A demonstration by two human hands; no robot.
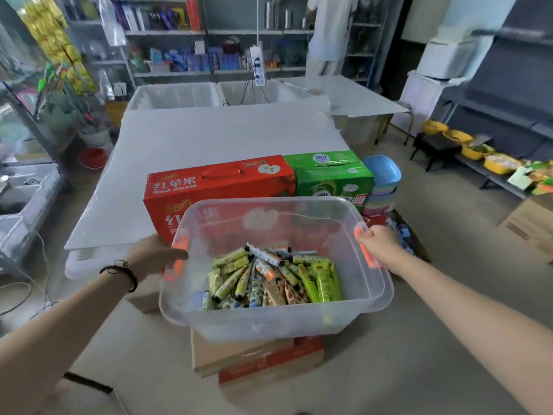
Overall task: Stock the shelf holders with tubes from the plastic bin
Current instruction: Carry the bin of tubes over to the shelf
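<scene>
A clear plastic bin (pixel 269 322) with orange side latches sits in front of me, above some flat cartons. Several small tubes (pixel 269 277) lie piled in its bottom, mostly yellow-green and patterned, with black caps. My left hand (pixel 155 254) grips the bin's left side by the latch. My right hand (pixel 378 239) grips the right rim by the other latch. A black cord bracelet circles my left wrist. No shelf holders can be made out from here.
Behind the bin stand a red apple carton (pixel 221 184) and a green carton (pixel 329 172), then a white-covered table (pixel 224 136). Stacked coloured basins (pixel 383 184) sit to the right. Shelves (pixel 185 49) line the back wall, where a person in white (pixel 329 34) stands.
</scene>
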